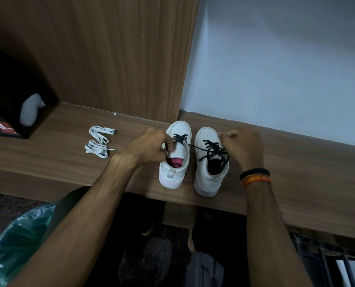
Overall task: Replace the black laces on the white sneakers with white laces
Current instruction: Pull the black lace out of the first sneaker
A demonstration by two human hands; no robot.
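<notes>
Two white sneakers are standing side by side on the wooden ledge (296,154), heels toward the camera, toes toward the wall. Both are still wearing black laces. The left sneaker (175,156) is showing a pink lining inside its opening; the right sneaker (209,164) is showing a dark one.

Reaching in from the lower left, the left hand (149,148) is curling over the left sneaker's tongue, its fingers pinching the black lace (179,139) at the upper eyelets. One strand of that lace is stretching rightward across the gap toward the other shoe. The right hand (243,148) is coming in from the lower right with its knuckles up and fingers folded into a fist just beside the right sneaker; it seems to be gripping a black lace end, though the grip itself is hidden behind the fingers. The right sneaker's lace (215,151) is lying loose and tangled over the tongue. A black band and an orange band (255,177) are sitting on the right wrist.

Well apart to the left, two bundles of white laces (99,141) are lying on the ledge. Farther left, a black box (4,129) is carrying a red label with a white "3"; the smaller print is unreadable.
</notes>
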